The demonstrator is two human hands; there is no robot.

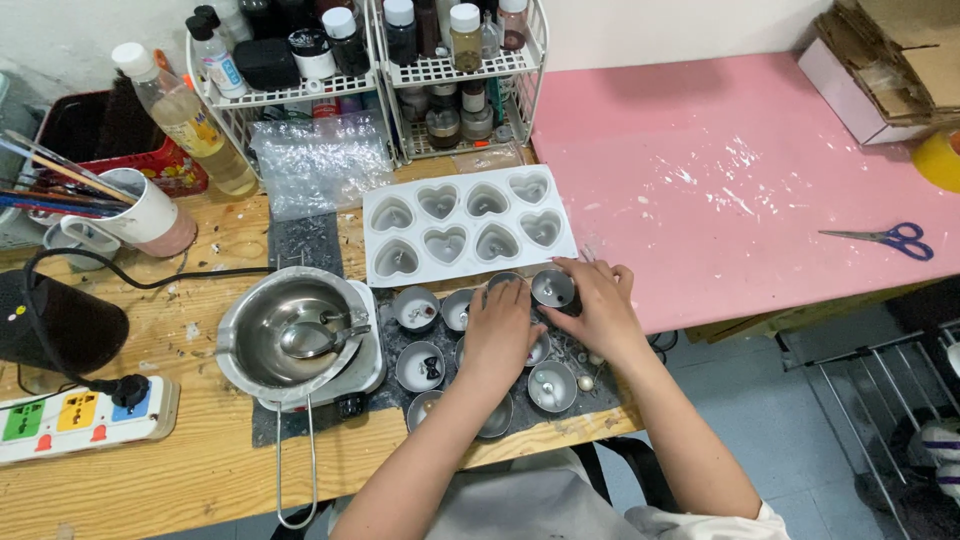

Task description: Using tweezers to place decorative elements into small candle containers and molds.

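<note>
My left hand (498, 335) rests over a cluster of several small round metal cups (420, 365) on a dark mat, its fingertips at one cup (503, 283) near the white mould. My right hand (597, 308) grips another small metal cup (552, 288) at the cluster's upper right. Just beyond both hands lies a white silicone mould (468, 232) with several heart-shaped cavities. Some cups hold a wick or small dark bits.
A steel pot (290, 335) with a spoon sits on a small hot plate at left, its long handle pointing toward me. A power strip (75, 415), brush mug (140, 212), bottle racks (370, 60), bubble wrap, a pink mat (740, 170), scissors (885, 238) and a cardboard box surround it.
</note>
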